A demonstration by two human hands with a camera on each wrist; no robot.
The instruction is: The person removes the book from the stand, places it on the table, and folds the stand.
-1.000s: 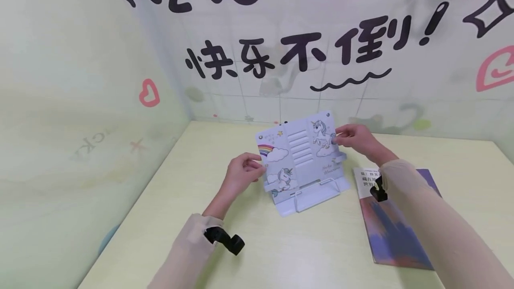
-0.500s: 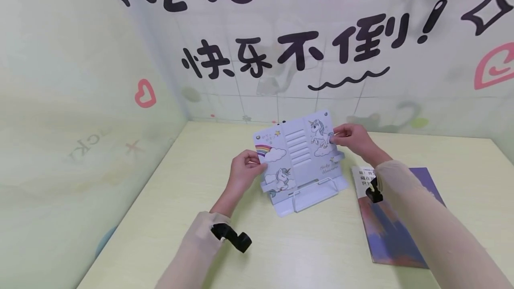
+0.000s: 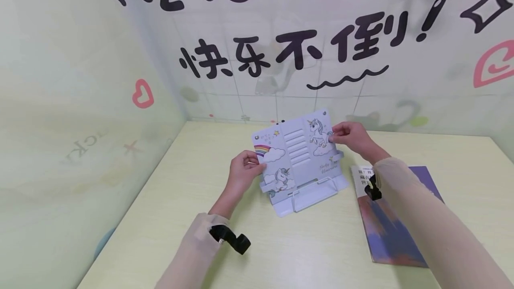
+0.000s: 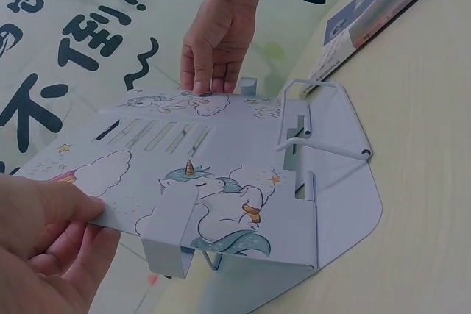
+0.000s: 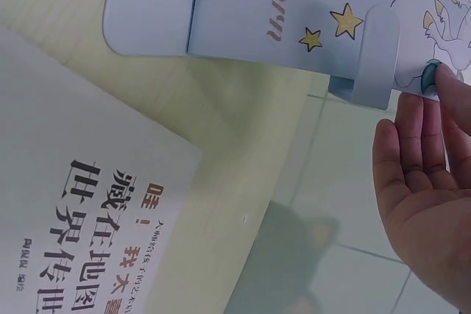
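A pale lilac book stand (image 3: 299, 150) with unicorn, rainbow and star prints stands tilted back on the table, its flat foot and wire page holder (image 3: 315, 194) toward me. My left hand (image 3: 242, 172) pinches its left edge, thumb on the printed face and fingers behind, as the left wrist view shows. On the opposite edge my right hand (image 3: 353, 139) pinches the panel beside the standing unicorn, thumb in front. In the left wrist view a support leg (image 4: 210, 261) shows behind the panel. Part of the right thumb is cut off in the right wrist view.
A book (image 3: 393, 231) with a blue, purple and reddish cover lies to the right of the stand, partly under my right forearm. The pale table (image 3: 201, 155) meets a printed wall (image 3: 225, 106) behind the stand. Another wall (image 3: 80, 146) rises at the left.
My left forearm has shifted slightly to the right, with the hand still at the stand's left edge. The whole head view has drifted a little; the stand keeps its pose on the table.
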